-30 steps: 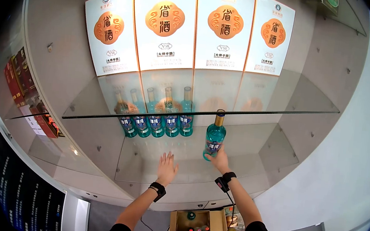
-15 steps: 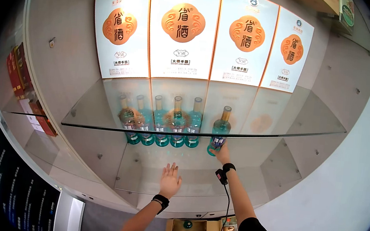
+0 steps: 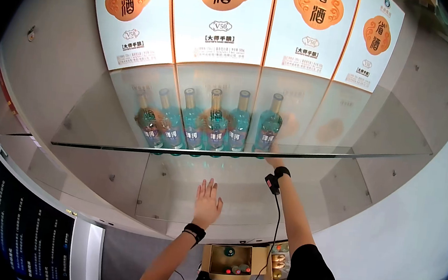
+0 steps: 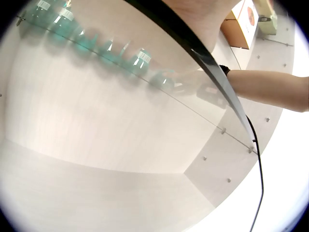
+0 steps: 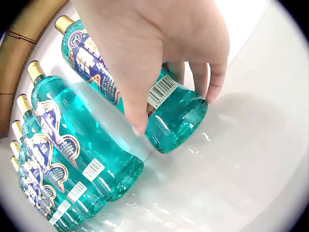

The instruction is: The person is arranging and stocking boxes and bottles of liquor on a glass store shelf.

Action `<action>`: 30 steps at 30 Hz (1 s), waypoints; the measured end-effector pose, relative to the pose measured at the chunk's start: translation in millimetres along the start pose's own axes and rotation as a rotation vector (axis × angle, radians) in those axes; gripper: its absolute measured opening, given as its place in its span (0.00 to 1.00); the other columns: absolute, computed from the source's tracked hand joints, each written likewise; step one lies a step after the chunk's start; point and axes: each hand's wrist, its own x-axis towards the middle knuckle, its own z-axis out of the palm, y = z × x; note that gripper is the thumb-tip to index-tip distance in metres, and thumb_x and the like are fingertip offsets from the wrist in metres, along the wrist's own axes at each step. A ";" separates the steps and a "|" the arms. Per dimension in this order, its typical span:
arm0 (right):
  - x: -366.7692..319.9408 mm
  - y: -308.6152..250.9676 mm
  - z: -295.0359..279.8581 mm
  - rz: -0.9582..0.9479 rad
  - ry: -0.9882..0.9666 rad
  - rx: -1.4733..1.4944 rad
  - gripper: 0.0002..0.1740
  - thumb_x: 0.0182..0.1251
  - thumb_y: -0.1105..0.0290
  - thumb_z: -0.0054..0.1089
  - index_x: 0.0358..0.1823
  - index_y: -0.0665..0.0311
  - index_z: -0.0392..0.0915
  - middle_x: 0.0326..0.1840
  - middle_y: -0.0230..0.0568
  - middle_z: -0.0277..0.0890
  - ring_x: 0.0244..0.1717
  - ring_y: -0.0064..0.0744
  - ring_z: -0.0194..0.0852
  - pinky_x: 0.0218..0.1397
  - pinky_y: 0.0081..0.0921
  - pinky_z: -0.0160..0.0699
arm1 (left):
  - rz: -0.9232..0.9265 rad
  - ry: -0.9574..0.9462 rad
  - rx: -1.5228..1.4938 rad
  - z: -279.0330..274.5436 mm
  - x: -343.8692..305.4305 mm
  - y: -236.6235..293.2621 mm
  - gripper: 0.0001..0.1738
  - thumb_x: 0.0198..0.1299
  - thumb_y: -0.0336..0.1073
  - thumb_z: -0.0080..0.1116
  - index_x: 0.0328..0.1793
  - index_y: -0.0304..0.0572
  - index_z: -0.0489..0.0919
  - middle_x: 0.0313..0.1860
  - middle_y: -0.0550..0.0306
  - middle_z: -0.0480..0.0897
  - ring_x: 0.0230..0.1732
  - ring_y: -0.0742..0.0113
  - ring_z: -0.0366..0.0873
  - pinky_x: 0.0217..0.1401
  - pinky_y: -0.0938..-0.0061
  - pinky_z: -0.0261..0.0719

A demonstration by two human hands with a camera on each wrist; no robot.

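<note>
My right hand holds a teal glass bottle with a gold cap and blue label, thumb on one side and fingers round the other. In the head view this bottle shows upright through the upper glass shelf, right of a row of several matching bottles. The shelf's front edge partly hides the right hand there. On the right wrist view's left side, the nearest row bottle stands close beside the held one. My left hand has its fingers extended, holding nothing, over the front of the lower shelf.
Several tall white boxes with orange emblems line the back above the upper shelf. Below the cabinet, an opened cardboard box holds a few bottles. A black cable hangs from the right wrist. A dark text panel stands at left.
My right hand has carried the bottle deeper into the cabinet, under the upper shelf and nearer the row. The left hand stays extended near the front. The head view has shifted.
</note>
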 end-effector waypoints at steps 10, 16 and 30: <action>-9.1 -25.7 -4.7 -0.038 0.089 -0.091 0.42 0.35 0.69 0.72 0.54 0.66 0.59 0.44 0.52 0.72 0.44 0.51 0.72 0.45 0.36 0.72 | -0.003 0.017 0.018 -3.4 0.2 3.7 0.27 0.54 0.38 0.46 0.59 0.31 0.65 0.65 0.43 0.61 0.67 0.43 0.53 0.69 0.56 0.49; -9.0 -42.5 7.5 0.005 0.018 -0.188 0.43 0.35 0.68 0.73 0.55 0.66 0.59 0.47 0.50 0.71 0.47 0.48 0.71 0.47 0.34 0.71 | 0.004 0.015 0.026 -3.7 0.0 4.0 0.26 0.55 0.37 0.46 0.59 0.32 0.64 0.64 0.43 0.61 0.67 0.42 0.53 0.68 0.55 0.49; -32.0 -63.2 -31.3 0.027 -0.225 -0.067 0.52 0.36 0.45 0.70 0.60 0.69 0.59 0.52 0.59 0.67 0.56 0.54 0.63 0.58 0.38 0.63 | -0.013 0.012 -0.028 5.1 1.7 -4.5 0.25 0.54 0.38 0.46 0.58 0.33 0.66 0.64 0.45 0.62 0.66 0.44 0.54 0.68 0.55 0.49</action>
